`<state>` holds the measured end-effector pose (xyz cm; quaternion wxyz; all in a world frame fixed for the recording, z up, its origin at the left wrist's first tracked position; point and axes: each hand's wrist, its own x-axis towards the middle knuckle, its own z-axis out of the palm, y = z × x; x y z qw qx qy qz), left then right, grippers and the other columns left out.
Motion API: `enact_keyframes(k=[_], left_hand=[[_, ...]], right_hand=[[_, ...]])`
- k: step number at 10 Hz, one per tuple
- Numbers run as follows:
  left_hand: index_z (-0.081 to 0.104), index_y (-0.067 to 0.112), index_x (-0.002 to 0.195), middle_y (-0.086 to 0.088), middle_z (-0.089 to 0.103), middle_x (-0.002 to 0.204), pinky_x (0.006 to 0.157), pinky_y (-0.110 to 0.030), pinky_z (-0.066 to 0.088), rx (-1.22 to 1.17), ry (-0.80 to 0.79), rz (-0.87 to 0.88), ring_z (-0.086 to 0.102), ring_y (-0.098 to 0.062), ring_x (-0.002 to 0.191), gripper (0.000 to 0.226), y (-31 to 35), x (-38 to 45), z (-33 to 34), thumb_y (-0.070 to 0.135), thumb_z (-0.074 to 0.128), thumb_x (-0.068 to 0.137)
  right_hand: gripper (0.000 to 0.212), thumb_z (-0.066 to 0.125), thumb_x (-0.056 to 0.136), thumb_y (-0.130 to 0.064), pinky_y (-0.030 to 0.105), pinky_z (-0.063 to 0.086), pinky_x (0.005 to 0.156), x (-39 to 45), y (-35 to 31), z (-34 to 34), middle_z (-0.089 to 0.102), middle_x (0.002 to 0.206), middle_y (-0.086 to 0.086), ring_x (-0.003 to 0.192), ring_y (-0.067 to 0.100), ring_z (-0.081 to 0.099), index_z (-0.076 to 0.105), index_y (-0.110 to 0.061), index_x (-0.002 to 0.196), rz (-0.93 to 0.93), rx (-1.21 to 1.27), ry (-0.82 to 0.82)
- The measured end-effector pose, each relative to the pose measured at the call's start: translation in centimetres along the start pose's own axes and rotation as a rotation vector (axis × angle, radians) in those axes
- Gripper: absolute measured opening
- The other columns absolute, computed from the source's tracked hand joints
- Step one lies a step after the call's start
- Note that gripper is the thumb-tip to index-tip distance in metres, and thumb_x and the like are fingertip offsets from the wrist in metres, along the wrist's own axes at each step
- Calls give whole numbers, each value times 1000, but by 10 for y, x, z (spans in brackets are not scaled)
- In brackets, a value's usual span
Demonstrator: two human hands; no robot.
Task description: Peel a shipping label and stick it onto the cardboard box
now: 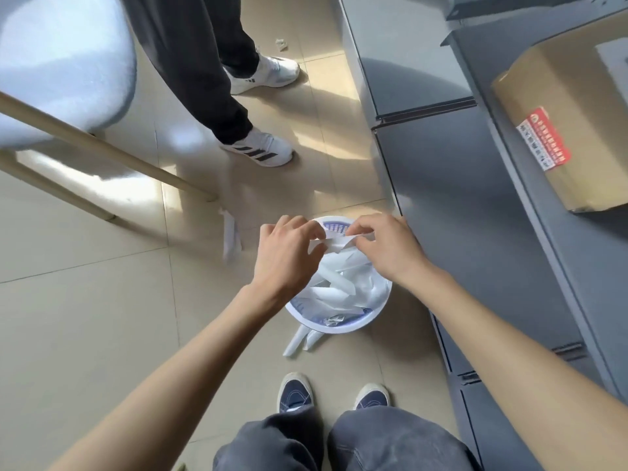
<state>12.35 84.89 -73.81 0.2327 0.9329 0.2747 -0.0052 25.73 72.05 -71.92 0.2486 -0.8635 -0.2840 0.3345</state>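
Two hands, left hand point(285, 253) and right hand point(387, 246), pinch one label point(334, 242) (above one basket point(339, 326)).

We see the white shipping label point(334, 242), partly curled, above the basket point(339, 329), and the brown cardboard box point(564, 130) far right of it.

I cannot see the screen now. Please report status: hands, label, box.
Both hands pinch the label over the bin. Box waits on the cabinet, right. Nothing between.

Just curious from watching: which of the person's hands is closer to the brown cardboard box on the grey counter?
Right. The right hand is on the side of the brown cardboard box, beside the counter; the left hand is farther away, across the white paper strip both pinch.
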Motion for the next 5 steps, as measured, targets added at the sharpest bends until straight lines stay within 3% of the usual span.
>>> enact_keyframes(k=[3,5], left_hand=[[69,28,109,7,70,111,85,-39,35,22,-105,-10,59,-24,109,21,-24,-2,69,32,66,88],[70,29,106,8,70,114,84,-40,38,33,-45,17,57,-24,108,21,-21,0,69,33,63,86]], right_hand=[[27,60,89,-18,41,49,100,17,57,53,73,118,-2,115,27,63,72,-25,113,65,-35,-59],[36,62,93,-17,41,40,107,9,55,48,65,133,1,127,29,54,66,-26,128,71,-126,-56]])
